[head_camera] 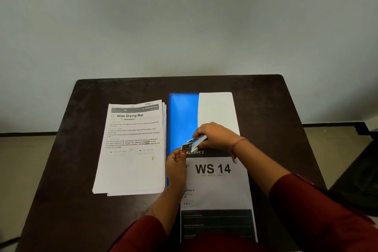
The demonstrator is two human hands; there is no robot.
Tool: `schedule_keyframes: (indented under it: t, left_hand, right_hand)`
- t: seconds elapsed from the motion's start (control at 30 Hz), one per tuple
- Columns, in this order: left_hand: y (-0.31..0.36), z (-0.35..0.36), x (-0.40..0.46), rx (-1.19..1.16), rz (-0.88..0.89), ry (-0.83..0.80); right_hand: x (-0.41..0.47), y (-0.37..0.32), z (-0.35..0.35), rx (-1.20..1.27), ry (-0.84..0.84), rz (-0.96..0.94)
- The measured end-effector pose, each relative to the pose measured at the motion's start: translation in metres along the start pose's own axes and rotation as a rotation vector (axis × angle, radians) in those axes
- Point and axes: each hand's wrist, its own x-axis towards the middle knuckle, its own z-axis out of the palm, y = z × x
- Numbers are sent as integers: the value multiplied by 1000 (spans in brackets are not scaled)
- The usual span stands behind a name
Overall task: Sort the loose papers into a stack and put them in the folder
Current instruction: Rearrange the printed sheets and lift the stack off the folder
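One blue folder (pixel 182 120) is seen lying on the dark table (pixel 286 120), just beyond the left hand (pixel 176 168) and to the left of the right hand (pixel 215 136); whether anything has been placed inside it cannot be told. Its right part is covered by a blank white sheet (pixel 217 108), which extends beyond the right hand. One printed sheet marked "WS 14" (pixel 216 186) is laid below both hands, between the forearms, reaching to the near table edge. One stack of papers (pixel 133 149), headed "Wipe Drying Mat", is set to the left of the left hand, just beside the folder; several sheet edges are fanned at its right side, but their number cannot be counted. A small crumpled printed scrap (pixel 193 143) is pinched between the two hands: the right hand's fingers are curled round its upper end, and the left hand's fingertips are closed on its lower end. Rings are worn on both hands, and a thread band is worn on the right wrist.
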Motion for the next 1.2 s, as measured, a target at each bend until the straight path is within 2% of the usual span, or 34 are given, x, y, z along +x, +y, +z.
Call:
schedule_keyframes:
  t: [0.23,0.43,0.73,0.97,1.07,1.2]
  left_hand:
    - [1,0,-2,-3,9,-6]
    - [4,-1,-3,-74,-17,6]
    - [4,-2,-3,-62,0,23]
    - [6,-2,-6,-100,-62,25]
    - [5,-4,-8,-142,-83,-32]
    - [5,-6,-8,-38,11,-120]
  right_hand:
    - [28,-13,-14,-98,-221,-12]
    - [44,-20,-16,-117,-331,-41]
    - [54,-23,-17,-120,-371,-47]
    - [57,-19,-17,-114,-354,-53]
    - [58,-19,-16,-120,-353,-62]
    - [57,-18,-15,-167,-352,-96]
